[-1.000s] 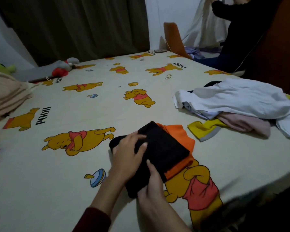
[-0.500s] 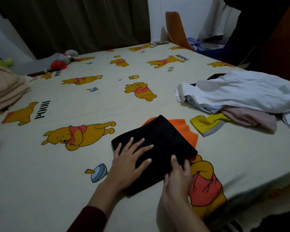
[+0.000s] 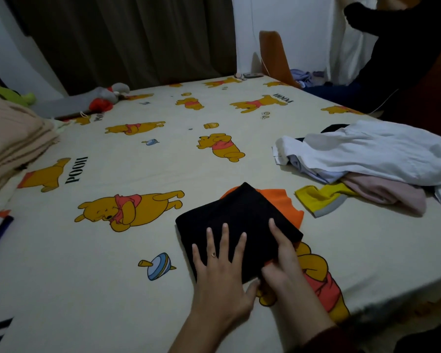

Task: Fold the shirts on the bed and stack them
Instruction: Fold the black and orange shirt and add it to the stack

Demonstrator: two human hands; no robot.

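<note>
A folded black shirt (image 3: 237,215) lies on top of a folded orange shirt (image 3: 288,203) near the front of the bed (image 3: 112,289). My left hand (image 3: 223,271) presses flat on the black shirt with fingers spread. My right hand (image 3: 284,261) rests along the black shirt's right edge, index finger stretched over it; the other fingers are hidden at the edge of the stack. An unfolded heap sits at the right: a white shirt (image 3: 372,151) over a pink one (image 3: 385,192), with a yellow and grey piece (image 3: 321,200) sticking out.
Folded beige blankets (image 3: 13,138) sit at the left edge. A soft toy (image 3: 107,98) lies at the far side by the dark curtain. Another person in dark clothes (image 3: 402,54) stands at the far right beside an orange chair (image 3: 275,57).
The black shirt was lowered flat onto the orange one. My left hand slid nearer over it, and my right hand moved to its right edge.
</note>
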